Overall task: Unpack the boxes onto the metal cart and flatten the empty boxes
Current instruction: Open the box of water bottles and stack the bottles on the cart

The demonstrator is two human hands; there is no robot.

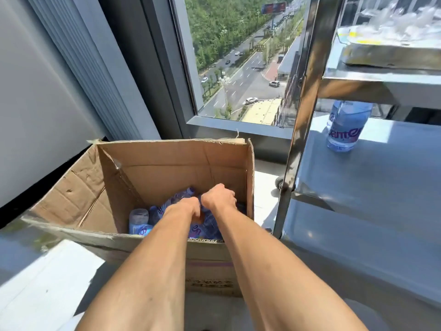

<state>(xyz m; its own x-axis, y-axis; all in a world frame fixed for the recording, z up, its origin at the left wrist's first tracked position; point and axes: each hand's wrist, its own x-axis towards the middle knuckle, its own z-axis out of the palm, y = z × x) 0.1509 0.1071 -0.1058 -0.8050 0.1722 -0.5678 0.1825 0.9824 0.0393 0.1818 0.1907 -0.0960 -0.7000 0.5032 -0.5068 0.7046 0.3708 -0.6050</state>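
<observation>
An open cardboard box (167,161) stands on the floor by the window, flaps spread. Several clear water bottles with blue and purple labels (139,223) lie inside it. Both my arms reach down into the box. My left hand (188,207) curls round a bottle among the pile. Just beyond it, my right hand (220,194) grips another bottle, fingers bent down out of sight. The metal cart (372,177) stands to the right, with one water bottle (346,126) upright on its middle shelf.
A tray of clear plastic items (391,29) sits on the cart's top shelf. A cart post (298,120) and a wheel (279,181) stand close to the box's right wall. The window (238,56) and its sill lie behind the box.
</observation>
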